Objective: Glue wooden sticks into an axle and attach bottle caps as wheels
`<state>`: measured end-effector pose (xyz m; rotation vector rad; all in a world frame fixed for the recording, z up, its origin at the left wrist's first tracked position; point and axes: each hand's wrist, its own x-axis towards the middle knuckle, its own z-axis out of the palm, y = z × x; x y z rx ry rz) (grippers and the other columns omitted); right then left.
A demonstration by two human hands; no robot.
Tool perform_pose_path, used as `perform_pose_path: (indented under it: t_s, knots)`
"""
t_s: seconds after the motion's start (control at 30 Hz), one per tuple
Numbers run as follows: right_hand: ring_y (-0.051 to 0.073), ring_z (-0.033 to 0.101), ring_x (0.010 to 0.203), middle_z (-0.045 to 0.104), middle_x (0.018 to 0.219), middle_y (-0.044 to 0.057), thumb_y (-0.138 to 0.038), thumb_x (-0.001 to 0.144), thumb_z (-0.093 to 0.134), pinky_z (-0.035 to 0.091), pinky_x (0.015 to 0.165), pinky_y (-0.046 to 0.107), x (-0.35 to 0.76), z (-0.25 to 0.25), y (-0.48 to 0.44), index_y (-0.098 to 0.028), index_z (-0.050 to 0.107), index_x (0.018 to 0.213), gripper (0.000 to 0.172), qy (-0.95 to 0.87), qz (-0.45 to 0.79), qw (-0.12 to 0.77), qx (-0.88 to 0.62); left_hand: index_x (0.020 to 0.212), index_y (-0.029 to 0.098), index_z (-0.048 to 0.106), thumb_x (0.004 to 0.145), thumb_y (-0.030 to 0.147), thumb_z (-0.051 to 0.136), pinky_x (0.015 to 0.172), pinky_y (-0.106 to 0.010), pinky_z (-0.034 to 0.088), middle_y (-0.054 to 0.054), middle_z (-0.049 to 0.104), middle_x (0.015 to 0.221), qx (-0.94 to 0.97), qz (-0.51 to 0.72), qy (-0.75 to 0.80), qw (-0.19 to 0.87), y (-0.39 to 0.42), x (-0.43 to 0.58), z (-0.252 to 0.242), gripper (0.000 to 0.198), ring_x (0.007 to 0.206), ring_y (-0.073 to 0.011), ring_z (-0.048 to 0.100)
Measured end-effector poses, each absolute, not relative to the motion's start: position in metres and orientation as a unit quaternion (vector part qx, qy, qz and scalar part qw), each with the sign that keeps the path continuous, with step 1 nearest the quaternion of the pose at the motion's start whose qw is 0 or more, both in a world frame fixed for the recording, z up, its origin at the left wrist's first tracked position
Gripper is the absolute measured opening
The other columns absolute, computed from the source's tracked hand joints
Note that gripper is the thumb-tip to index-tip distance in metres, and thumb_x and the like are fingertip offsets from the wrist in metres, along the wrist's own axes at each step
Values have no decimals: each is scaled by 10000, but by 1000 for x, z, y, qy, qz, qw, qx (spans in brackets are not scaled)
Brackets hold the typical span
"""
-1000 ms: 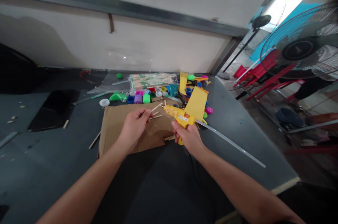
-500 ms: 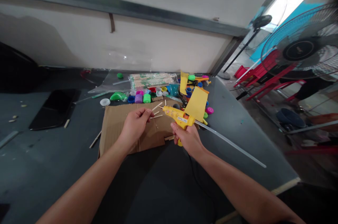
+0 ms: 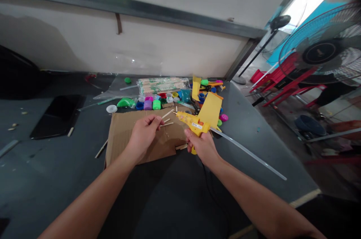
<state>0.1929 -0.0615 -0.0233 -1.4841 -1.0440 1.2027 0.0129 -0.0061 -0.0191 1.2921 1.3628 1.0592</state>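
Observation:
My left hand [image 3: 147, 130] is closed in a pinch on a thin wooden stick [image 3: 168, 114], above a piece of brown cardboard [image 3: 121, 126]. My right hand [image 3: 203, 146] is wrapped round the handle of a yellow hot glue gun [image 3: 194, 123]. The gun's metal nozzle points left, close to the stick's far end; whether they touch I cannot tell. A long clear glue stick [image 3: 251, 153] juts out of the gun's back. More short wooden sticks [image 3: 167, 124] lie on the cardboard beside my left fingers.
Coloured bottle caps [image 3: 148, 105] and a bag of wooden sticks [image 3: 163, 85] lie behind the cardboard. Yellow pieces [image 3: 210, 109] stand behind the gun. A black phone [image 3: 55, 117] lies left on the dark table [image 3: 56, 179]. A fan [image 3: 321, 53] stands at the right.
The glue gun has shifted slightly right in my right hand, its nozzle a little farther along from my left fingers. My left hand still pinches the stick, nearly unmoved.

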Motion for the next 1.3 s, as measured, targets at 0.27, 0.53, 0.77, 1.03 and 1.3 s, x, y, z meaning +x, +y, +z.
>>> perform_pose_path:
  t_s: [0.27,0.53,0.77,1.03,1.3]
  knots:
    - [72,474,365,503,554,-51,-482,763,643,377,360,209,190,-23,-64,-176,555,724,321,-440,513,452,-582,691,172,646,773,421,551,485,-238,272,21,504,576,518,429,564,479,-6,13,-21,279,523,-109,420]
    - [76,475,376,510,563,-44,-477,753,639,381,362,215,194,-21,-61,-174,542,678,327,-425,494,471,-594,685,168,631,774,420,542,469,-240,238,24,481,571,516,431,552,493,-6,13,-19,282,506,-99,383]
    - [78,478,376,507,541,-48,-497,755,634,394,372,215,195,-23,-61,-175,545,669,345,-428,495,471,-592,673,170,620,765,413,551,464,-246,232,32,476,559,508,430,551,503,-6,15,-19,268,475,-91,352]
    - [72,456,371,505,567,-48,-462,754,651,404,365,220,188,-23,-66,-186,552,721,295,-432,523,453,-579,695,167,651,785,438,552,479,-246,266,27,500,566,514,434,562,481,-6,13,-19,302,495,-98,388]
    - [61,466,374,494,566,-58,-430,796,611,374,362,193,183,-23,-71,-182,543,730,266,-463,522,427,-575,706,161,651,790,438,554,496,-237,283,14,521,591,507,440,555,492,-5,14,-23,305,533,-106,421]
